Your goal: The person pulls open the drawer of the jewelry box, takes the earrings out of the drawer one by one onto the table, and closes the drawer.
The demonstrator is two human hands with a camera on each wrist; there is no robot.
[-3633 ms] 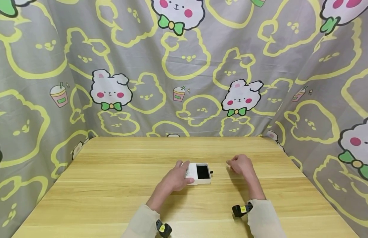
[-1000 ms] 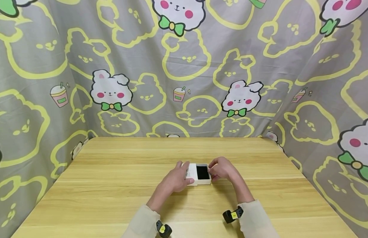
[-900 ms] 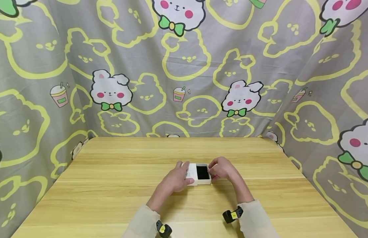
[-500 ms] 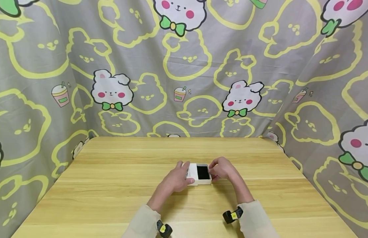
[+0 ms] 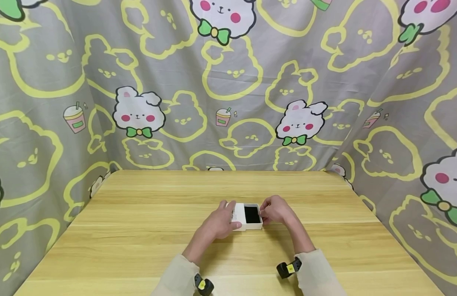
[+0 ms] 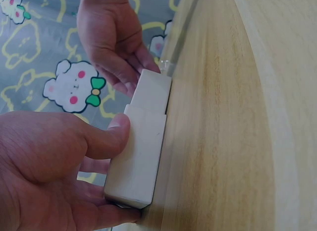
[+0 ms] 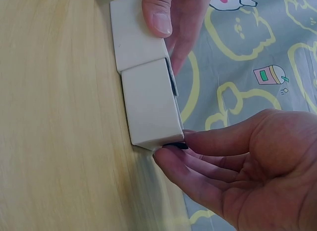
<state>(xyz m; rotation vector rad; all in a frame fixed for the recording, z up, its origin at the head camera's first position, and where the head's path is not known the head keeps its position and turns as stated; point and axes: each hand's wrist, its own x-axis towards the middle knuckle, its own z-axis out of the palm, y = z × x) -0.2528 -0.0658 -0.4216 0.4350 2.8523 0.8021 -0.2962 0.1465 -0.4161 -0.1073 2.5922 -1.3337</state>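
A small white drawer box lies on the wooden table, its inner tray (image 5: 254,225) pulled partway out to the right of the outer sleeve (image 5: 240,210). A black pad (image 5: 252,214) shows inside the tray. My left hand (image 5: 217,223) grips the sleeve, thumb on the near side and fingers round the far side. At the tray's right end, my right hand (image 5: 275,209) pinches the black pull tab (image 7: 177,145) between thumb and forefinger. Something small and clear (image 6: 164,65) shows by the right fingertips in the left wrist view; its kind is not plain.
The light wooden table (image 5: 158,193) spreads around the box on all sides. A grey curtain with cartoon rabbits (image 5: 236,82) hangs behind and at both sides. Black cameras (image 5: 286,269) are strapped at both wrists, over beige sleeves.
Since the oldest frame, my right hand has moved left to the tray's end and taken the pull tab. The left hand and box stay put. Over the last second almost nothing differs.
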